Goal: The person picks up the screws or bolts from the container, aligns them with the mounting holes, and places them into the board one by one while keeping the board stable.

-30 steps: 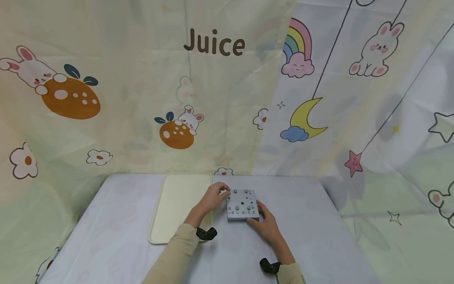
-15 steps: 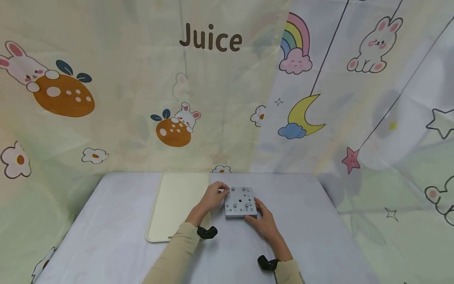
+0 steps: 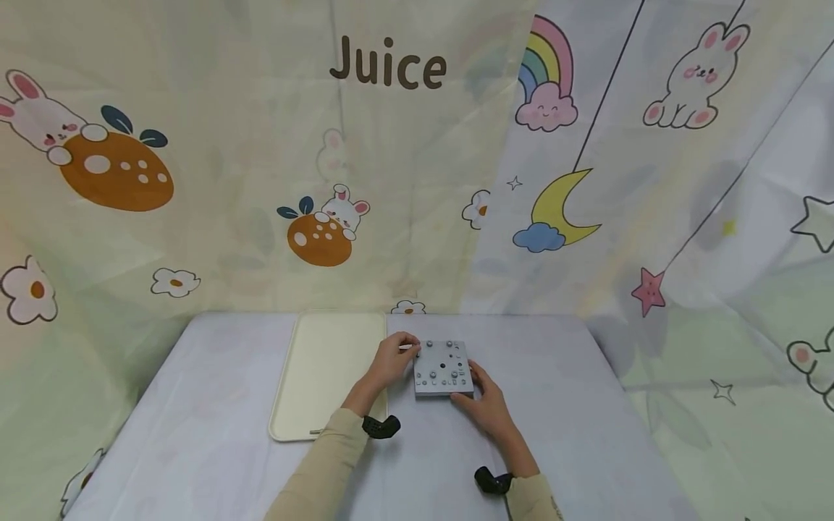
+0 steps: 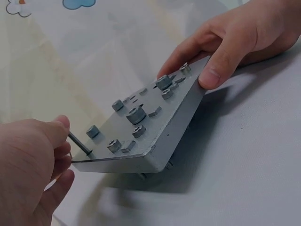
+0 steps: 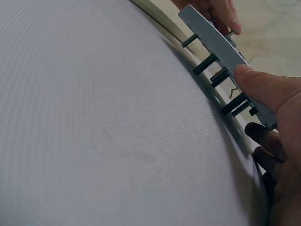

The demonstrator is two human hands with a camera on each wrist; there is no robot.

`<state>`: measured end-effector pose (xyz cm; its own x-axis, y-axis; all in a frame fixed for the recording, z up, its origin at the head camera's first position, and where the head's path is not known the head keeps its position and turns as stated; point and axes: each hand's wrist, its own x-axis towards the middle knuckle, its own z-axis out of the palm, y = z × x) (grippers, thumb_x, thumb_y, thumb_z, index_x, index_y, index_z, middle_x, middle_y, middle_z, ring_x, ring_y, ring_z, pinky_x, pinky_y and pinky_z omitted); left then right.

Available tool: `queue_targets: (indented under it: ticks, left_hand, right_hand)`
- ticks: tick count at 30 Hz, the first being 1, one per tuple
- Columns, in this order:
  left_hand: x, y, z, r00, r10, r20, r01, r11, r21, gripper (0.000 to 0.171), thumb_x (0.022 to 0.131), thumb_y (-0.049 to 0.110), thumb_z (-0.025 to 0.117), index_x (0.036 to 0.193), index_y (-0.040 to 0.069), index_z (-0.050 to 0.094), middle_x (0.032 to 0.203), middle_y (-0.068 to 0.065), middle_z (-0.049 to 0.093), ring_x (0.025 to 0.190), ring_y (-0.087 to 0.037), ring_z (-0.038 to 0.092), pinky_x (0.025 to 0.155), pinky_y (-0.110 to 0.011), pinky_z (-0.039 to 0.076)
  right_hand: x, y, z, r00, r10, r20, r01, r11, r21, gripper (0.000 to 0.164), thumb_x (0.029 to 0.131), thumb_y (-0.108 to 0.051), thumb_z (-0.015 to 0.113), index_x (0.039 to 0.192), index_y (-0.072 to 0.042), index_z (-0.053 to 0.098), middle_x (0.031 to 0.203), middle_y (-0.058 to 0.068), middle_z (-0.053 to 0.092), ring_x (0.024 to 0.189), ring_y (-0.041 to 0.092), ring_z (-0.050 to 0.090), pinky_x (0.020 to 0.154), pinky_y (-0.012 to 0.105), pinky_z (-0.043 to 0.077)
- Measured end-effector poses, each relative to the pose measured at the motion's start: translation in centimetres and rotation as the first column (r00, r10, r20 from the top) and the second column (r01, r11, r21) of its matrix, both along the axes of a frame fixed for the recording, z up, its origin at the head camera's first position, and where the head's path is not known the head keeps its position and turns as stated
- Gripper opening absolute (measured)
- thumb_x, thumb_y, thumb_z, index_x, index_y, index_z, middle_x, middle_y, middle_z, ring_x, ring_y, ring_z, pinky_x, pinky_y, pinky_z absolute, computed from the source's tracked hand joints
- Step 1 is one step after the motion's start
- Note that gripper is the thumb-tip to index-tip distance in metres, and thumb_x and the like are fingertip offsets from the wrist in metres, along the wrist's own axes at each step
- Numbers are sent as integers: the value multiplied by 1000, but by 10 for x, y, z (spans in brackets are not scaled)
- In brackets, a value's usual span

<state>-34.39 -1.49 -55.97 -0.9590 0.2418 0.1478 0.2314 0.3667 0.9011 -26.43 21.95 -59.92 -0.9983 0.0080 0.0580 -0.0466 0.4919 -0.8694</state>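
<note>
A grey metal plate (image 3: 441, 367) studded with screws is held above the white cloth, several threaded shanks sticking out underneath in the right wrist view. My right hand (image 3: 487, 407) grips its right edge, thumb on the near side (image 5: 265, 87). At the opposite edge, my left hand (image 3: 393, 359) pinches a thin metal rod (image 4: 79, 143) between thumb and fingers. The rod's lower end meets the plate's top face near a corner, as the left wrist view shows; whether it sits in a hole or a screw head is unclear. Its upper end is hidden by the fingers.
A cream tray (image 3: 329, 376) lies left of the plate, partly under my left forearm. A small metal piece (image 3: 316, 432) shows at its front, beside the sleeve. Printed cloth (image 3: 417, 181) hangs behind the table (image 3: 573, 420).
The head view has shifted slightly. Both hands keep nearly the same hold on the plate and rod. A small metal piece on the tray now shows beside the left sleeve.
</note>
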Motion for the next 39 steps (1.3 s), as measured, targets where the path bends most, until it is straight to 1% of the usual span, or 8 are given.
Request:
queue_targets:
  ticks: [5,12,20,24,29,34,37,39]
  left_hand:
    - [-1,2,0,1000,-1,4,1,1000,-6,10,96,15,64,103,8,66,109,-5,63,108,-23,60,88,-34,52]
    - [-2,2,4,999,37,-5,-37,999,8,14,96,15,64,107,8,67,113,-6,62,107,-24,61,88,-33,51]
    - [3,-12,6,999,24,-42,-26,999,-33,17,95,13,64,111,7,66,115,-6,63,111,-21,58,89,-32,50]
    - [15,-27,5,998,-18,-68,12,997,-82,18,94,12,65,112,7,66,113,-5,65,110,-22,59,89,-38,50]
    - [37,-54,5,994,-57,-98,39,985,-170,18,94,14,65,111,11,67,113,-2,65,111,-21,58,90,-42,50]
    - [56,-86,8,993,-31,-113,7,978,-211,18,92,14,68,110,13,69,112,1,66,110,-19,59,88,-42,50]
    - [68,-106,10,994,-5,-105,-19,975,-222,17,91,14,70,108,15,70,110,4,66,109,-19,59,88,-42,49]
    - [77,-120,10,997,10,-77,-29,970,-240,18,90,15,71,108,16,70,110,5,66,108,-18,60,88,-42,49]
  right_hand:
    - [0,3,-1,1000,-7,20,7,1000,5,92,76,-43,82,151,-20,34,138,4,53,139,24,32,114,50,15]
    - [-6,2,0,1000,17,-4,-17,1000,-7,92,77,-45,81,151,-19,34,139,5,52,140,24,31,114,50,15]
    - [-7,1,-3,1000,9,3,-9,1000,-9,92,76,-46,81,151,-19,34,139,4,52,140,24,31,114,50,15]
    - [-6,3,-2,1000,15,2,-15,1000,-5,91,77,-43,81,151,-18,34,139,7,52,140,26,30,114,51,15]
    - [-4,2,1,1000,27,-5,-27,1000,1,90,78,-40,81,151,-16,33,138,10,52,140,29,30,113,53,16]
    - [-4,1,1,999,26,24,-27,999,19,93,77,-47,80,152,-18,32,139,10,51,140,29,29,114,52,15]
    - [-3,1,2,999,34,26,-34,999,9,94,78,-47,79,152,-17,31,140,10,50,141,28,28,114,51,14]
    - [-1,2,3,999,39,25,-39,999,6,94,78,-44,80,152,-16,30,141,11,50,141,29,28,114,52,13]
